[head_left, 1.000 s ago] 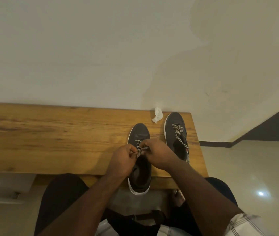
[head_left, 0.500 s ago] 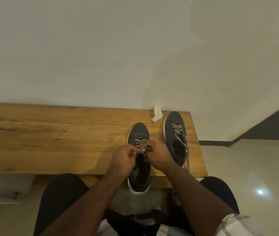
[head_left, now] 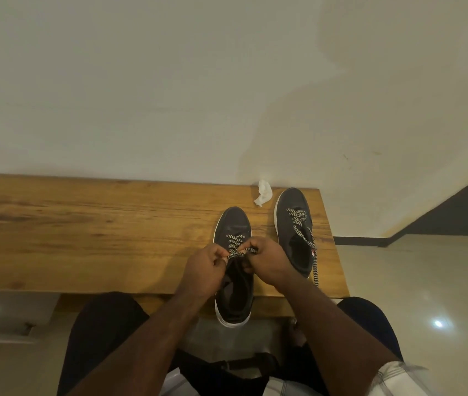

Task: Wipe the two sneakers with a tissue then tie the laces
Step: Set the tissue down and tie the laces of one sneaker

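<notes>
Both hands worked at the near sneaker (head_left: 234, 270). L hand (head_left: 204, 270) had fingers curled, pinching one strand of the striped lace (head_left: 237, 248); R hand (head_left: 267, 260) was curled the same way, pinching the other strand, w/ the two hands almost touching over the tongue. That sneaker sat at the worktop's (head_left: 84, 230) front edge, heel hanging over it. Far sneaker (head_left: 294, 221) lay just beside it toward the right edge, lace loose, one end trailing toward the front edge. Crumpled tissue (head_left: 263, 192) lay at the back edge, near the far sneaker's toe. No brand or writing was legible; a small red tag showed on the far sneaker.
</notes>
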